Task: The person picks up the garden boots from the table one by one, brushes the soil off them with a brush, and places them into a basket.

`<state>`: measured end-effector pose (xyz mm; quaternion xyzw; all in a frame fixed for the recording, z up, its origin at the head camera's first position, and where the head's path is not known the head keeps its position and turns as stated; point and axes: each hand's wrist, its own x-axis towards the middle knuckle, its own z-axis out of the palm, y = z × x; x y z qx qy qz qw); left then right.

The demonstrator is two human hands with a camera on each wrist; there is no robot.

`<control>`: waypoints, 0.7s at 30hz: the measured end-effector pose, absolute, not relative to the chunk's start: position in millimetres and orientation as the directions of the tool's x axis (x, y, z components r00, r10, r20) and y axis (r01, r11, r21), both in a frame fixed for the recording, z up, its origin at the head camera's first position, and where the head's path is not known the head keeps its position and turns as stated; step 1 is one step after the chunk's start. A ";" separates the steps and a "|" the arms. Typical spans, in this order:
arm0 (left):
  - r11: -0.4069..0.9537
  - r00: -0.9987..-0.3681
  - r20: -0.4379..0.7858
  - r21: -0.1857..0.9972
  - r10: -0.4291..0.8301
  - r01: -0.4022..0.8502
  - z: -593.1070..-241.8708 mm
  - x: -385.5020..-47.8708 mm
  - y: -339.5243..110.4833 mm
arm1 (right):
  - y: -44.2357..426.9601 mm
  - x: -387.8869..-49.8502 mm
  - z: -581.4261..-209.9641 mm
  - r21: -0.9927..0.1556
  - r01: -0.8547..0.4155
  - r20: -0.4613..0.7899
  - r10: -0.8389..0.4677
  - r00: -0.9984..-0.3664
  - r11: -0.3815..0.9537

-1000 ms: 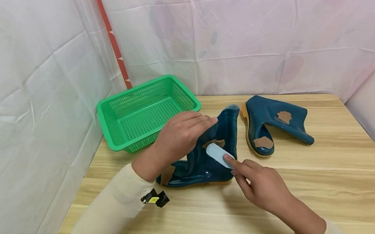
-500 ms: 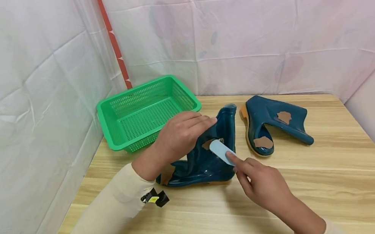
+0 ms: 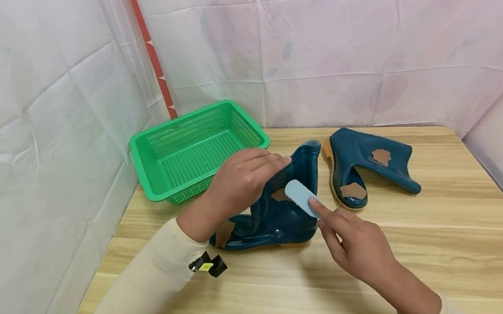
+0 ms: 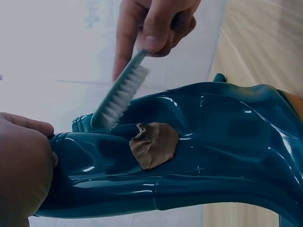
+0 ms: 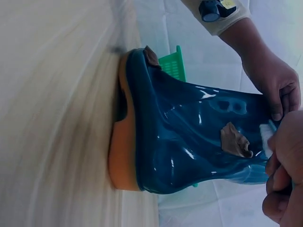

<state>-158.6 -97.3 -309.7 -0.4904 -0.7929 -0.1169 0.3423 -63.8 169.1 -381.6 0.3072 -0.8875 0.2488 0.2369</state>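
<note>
A dark teal rubber boot (image 3: 281,220) stands on its sole, toe to the left, with a brown patch (image 4: 155,144) on its shaft and another on the toe. My left hand (image 3: 245,178) grips the top of the shaft, its thumb inside or behind the edge. My right hand (image 3: 357,243) holds a pale blue brush (image 3: 301,198), index finger laid along its back. In the left wrist view the white bristles (image 4: 124,97) face the shaft beside the patch; whether they touch it I cannot tell.
A second teal boot (image 3: 357,151) with brown patches (image 3: 353,191) lies to the right on the wooden table (image 3: 453,238). Behind my left hand sits a green perforated basket (image 3: 143,181). White sheets (image 3: 322,42) hang at the back and sides.
The brush and my right hand have moved slightly to the right, uncovering more of the shaft patch. The boot's top tilted left and came back. My left hand has stayed in place.
</note>
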 end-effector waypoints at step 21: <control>0.490 -0.281 0.662 -0.150 0.695 0.858 -311.5 -158.8 -97.4 | 166.8 -61.9 -389.4 -0.330 -0.660 0.533 -0.443 -0.720 0.675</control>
